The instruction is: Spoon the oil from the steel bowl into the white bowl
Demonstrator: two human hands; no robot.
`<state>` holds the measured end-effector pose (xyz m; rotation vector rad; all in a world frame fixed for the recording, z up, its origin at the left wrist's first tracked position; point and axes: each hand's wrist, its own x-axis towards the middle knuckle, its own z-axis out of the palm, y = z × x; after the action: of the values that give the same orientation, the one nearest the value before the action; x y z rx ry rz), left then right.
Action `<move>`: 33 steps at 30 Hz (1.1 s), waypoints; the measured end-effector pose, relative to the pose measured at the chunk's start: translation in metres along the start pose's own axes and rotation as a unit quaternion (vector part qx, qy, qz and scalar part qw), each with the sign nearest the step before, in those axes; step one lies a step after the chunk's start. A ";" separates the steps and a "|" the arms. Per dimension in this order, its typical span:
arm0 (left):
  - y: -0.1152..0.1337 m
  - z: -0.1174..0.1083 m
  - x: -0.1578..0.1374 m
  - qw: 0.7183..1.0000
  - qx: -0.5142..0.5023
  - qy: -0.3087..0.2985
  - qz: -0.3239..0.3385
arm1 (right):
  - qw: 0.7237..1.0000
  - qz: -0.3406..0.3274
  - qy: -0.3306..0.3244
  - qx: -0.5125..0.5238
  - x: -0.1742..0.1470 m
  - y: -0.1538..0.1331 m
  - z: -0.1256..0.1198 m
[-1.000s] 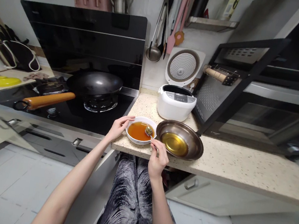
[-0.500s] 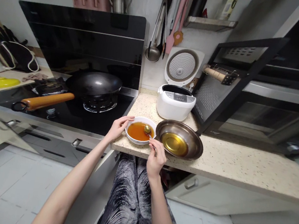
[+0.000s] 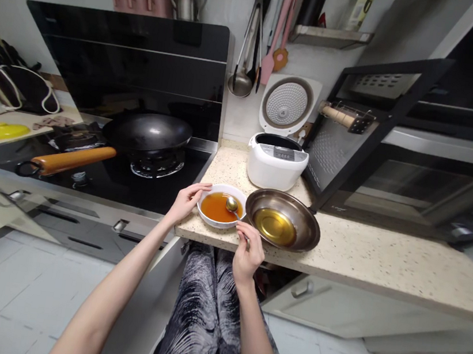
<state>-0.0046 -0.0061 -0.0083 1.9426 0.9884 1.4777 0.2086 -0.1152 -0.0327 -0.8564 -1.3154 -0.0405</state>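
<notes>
A white bowl (image 3: 218, 224) of clear orange-brown liquid stands near the counter's front edge. My left hand (image 3: 187, 201) grips its left rim, thumb and fingers closed on it. In my right hand (image 3: 248, 249) the handle of a metal spoon (image 3: 231, 204) is pinched between thumb and fingers. The spoon's head is over the liquid inside the bowl; whether it dips in, I cannot tell. Just right of the bowl, close against its rim, sits a dark metal pan (image 3: 310, 233) with a pool of yellow oil-like liquid in its bottom.
Behind the bowl and pan stands a white rice cooker (image 3: 276, 168) with its lid raised. A black wok (image 3: 149, 132) with a wooden handle (image 3: 75, 160) rests on the stove to the left. To the right is a dark oven (image 3: 426, 190). Utensils hang on the back wall.
The spoon has tilted a little inside the bowl, and its head looks more silver than golden now. My right hand has shifted slightly right. My left hand stays on the rim.
</notes>
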 end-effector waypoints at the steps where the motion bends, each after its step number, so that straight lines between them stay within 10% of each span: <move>1: 0.000 0.000 0.000 1.000 0.000 0.001 0.001 | 1.000 0.000 0.003 0.000 0.000 -0.001 -0.001; 33: -0.002 0.000 0.000 1.000 0.001 0.003 0.000 | 0.998 -0.010 0.063 -0.008 0.019 -0.013 -0.027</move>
<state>-0.0047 -0.0050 -0.0096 1.9409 0.9934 1.4831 0.2297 -0.1313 -0.0093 -0.8411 -1.2066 -0.1197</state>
